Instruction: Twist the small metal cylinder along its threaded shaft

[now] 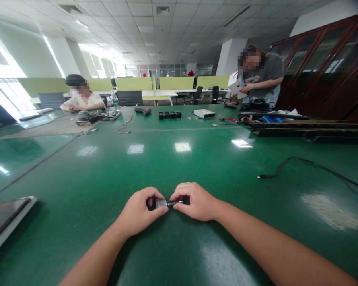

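My left hand (140, 210) and my right hand (195, 200) meet low over the green table (179, 167), close to its near edge. Between their fingertips is a small silver metal part (161, 203) with a thin dark pin or rod sticking out to the right. The left thumb and fingers pinch the silver block. The right fingers pinch the thin end. Most of the part is hidden by my fingers.
A tablet-like device (4, 218) lies at the near left edge. A black cable (298, 165) trails across the right. Far across the table sit a drill (143, 111), a black tray (170, 115), a white box (204, 113) and long dark rails (310, 129). One person sits far left, another stands far right.
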### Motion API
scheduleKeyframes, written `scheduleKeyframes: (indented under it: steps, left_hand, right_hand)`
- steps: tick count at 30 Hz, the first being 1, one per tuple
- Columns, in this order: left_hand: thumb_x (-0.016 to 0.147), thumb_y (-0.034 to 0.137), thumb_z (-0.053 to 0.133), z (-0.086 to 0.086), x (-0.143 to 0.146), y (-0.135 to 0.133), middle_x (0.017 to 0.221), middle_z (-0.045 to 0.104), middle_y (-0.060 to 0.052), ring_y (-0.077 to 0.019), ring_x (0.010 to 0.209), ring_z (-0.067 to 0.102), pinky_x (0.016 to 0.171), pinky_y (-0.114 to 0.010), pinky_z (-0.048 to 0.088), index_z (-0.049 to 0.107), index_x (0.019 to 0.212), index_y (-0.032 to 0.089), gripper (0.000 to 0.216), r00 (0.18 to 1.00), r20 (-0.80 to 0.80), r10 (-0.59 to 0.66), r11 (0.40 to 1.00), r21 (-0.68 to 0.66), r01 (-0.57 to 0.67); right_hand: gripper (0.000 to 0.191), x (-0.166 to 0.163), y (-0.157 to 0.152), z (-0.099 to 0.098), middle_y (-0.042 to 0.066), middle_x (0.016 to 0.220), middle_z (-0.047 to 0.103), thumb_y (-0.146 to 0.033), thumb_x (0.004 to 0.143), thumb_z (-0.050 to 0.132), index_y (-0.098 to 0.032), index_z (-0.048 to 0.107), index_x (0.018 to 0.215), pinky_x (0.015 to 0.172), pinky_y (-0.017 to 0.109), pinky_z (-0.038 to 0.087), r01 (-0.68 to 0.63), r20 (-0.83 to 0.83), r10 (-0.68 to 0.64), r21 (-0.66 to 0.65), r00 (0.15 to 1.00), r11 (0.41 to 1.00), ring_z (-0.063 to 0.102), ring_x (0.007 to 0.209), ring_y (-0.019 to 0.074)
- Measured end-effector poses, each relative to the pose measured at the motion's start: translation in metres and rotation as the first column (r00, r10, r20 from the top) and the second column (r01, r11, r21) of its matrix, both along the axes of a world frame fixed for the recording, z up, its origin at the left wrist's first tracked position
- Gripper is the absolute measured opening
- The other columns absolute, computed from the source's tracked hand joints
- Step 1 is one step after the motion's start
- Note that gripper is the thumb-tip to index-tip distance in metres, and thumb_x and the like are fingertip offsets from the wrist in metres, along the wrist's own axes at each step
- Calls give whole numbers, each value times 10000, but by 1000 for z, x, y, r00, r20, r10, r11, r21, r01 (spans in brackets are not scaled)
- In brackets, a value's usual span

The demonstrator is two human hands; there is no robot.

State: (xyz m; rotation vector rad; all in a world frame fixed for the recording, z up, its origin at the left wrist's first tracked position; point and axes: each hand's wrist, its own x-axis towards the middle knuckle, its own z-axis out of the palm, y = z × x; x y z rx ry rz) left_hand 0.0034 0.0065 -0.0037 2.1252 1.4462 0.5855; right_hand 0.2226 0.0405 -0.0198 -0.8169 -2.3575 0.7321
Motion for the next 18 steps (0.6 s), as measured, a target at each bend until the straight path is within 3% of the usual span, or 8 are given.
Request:
scheduleKeyframes:
  steps: [13, 18]
  left_hand:
    - [692, 340, 761, -5, -2, 1, 767, 617, 8, -180, 715, 553, 643, -266, 380, 681, 864, 197, 238, 1000, -18, 19, 1000, -2, -19]
    - [692, 348, 766, -6, -2, 1, 762, 608, 11, -181, 713, 552, 642, -268, 379, 671, 861, 193, 249, 1000, -17, 20, 1000, -2, -20]
  right_hand:
    - [206, -2, 1, -5, 20, 869, 695, -163, 779, 698, -191, 714, 983, 783, 288, 427, -37, 40, 35, 55, 999, 998, 616, 816, 162]
    - [194, -3, -1, -5, 9, 838, 684, -172, 782, 708, -199, 704, 974, 756, 287, 421, 14, 55, -16, 34, 998, 999, 597, 748, 146]
